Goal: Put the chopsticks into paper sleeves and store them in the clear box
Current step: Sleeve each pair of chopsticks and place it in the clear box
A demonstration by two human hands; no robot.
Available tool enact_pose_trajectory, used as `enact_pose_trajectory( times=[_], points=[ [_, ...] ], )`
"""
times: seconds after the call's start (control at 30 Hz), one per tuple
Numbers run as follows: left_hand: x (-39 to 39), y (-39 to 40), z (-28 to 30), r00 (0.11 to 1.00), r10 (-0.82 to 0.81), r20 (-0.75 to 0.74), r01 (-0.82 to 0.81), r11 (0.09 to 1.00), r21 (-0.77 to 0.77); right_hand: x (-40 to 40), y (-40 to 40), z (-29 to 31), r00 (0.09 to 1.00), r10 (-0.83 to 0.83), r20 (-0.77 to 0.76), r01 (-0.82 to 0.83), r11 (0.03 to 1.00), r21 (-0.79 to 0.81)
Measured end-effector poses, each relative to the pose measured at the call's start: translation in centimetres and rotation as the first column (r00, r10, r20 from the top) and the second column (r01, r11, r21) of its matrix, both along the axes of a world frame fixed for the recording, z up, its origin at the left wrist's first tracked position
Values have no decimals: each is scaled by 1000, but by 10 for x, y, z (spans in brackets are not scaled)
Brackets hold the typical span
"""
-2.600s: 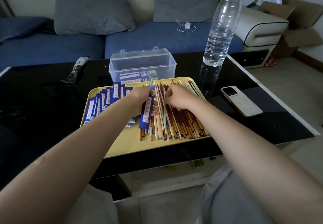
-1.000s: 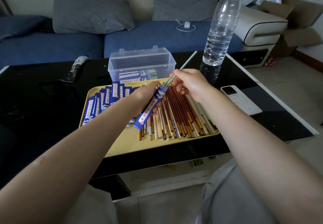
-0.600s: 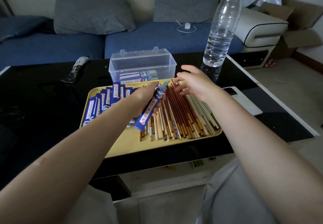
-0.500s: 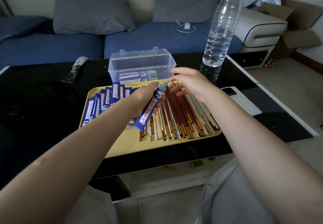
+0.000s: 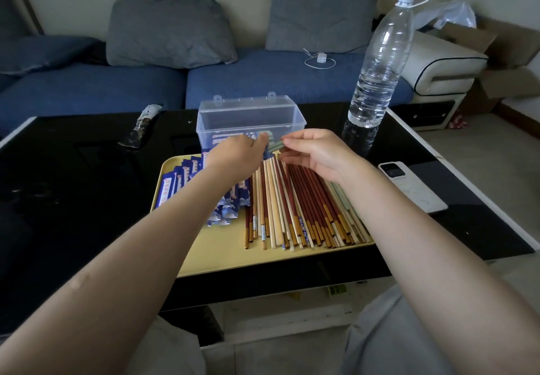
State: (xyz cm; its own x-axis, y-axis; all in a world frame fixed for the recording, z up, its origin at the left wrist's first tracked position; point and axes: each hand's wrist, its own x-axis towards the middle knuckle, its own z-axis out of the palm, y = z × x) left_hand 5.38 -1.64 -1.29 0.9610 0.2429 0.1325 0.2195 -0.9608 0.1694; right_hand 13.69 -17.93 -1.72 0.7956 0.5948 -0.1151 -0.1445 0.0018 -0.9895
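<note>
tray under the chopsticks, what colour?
Pale yellow plastic tray, plain, clearest in the head view.

A tall water bottle (image 5: 380, 62) stands upright on the black surface (image 5: 73, 187), with a white phone (image 5: 412, 186) lying flat nearer the front right edge. A dark wrapped packet (image 5: 140, 126) lies at the far left. Behind, a blue sofa (image 5: 96, 88) carries two grey cushions (image 5: 171, 31) and a white charger (image 5: 320, 59); cardboard boxes (image 5: 502, 62) sit at the right.
</note>
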Motion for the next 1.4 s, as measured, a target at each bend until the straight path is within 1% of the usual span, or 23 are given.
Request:
enact_pose_trajectory(
  times=[0.1,0.17,0.2,0.23,0.27,0.3,0.33,0.4,0.5,0.6,0.7,0.77,0.93,1.07,1.17,1.27,1.33,1.37,1.4],
  points=[
    [-3,7,5,999,5,-37,1,990,143,-3,16,1,999,-3,-36,4,1000,16],
    [-2,14,3,1000,3,-2,-3,981,195,-1,29,2,996,-46,-73,48,998,32],
    [-1,20,2,996,31,86,-42,991,126,2,34,3,990,-84,-110,90,995,49],
    [0,26,2,979,86,186,-90,996,16,7,37,4,979,-133,-153,146,987,74],
    [3,38,3,943,149,298,-126,987,-97,17,44,5,964,-178,-196,201,973,109],
    [5,46,3,908,194,371,-146,977,-155,27,46,7,948,-220,-228,257,956,145],
    [5,52,3,888,229,399,-168,969,-182,37,45,8,933,-260,-248,307,936,173],
    [4,67,-1,891,285,353,-220,952,-212,59,50,12,898,-349,-269,405,894,192],
    [2,80,-18,940,290,181,-258,949,-181,82,65,20,854,-455,-253,498,856,139],
    [5,84,-29,964,266,22,-259,953,-157,97,87,21,852,-479,-208,496,867,35],
    [8,88,-33,968,249,-26,-250,954,-164,107,110,15,866,-484,-128,471,874,-116],
    [9,90,-35,968,250,-28,-251,951,-178,112,126,11,866,-491,-99,472,866,-167],
    [11,89,-38,966,259,-6,-256,952,-166,109,151,5,885,-458,-81,430,872,-232],
    [12,91,-38,967,253,-26,-253,952,-174,109,150,11,924,-377,-58,349,897,-271],
    [12,90,-38,966,254,-44,-257,951,-172,109,141,19,926,-378,3,368,902,-225],
    [10,85,-37,967,255,-18,-255,955,-148,99,129,26,933,-343,106,359,904,-235],
    [8,81,-33,966,258,29,-253,960,-123,82,122,27,946,-265,187,310,908,-281],
    [7,79,-31,964,259,55,-251,961,-114,69,118,25,956,-175,235,251,902,-350],
    [5,77,-29,963,259,77,-251,962,-107,56,114,20,956,-48,289,183,868,-462]
  ],
)
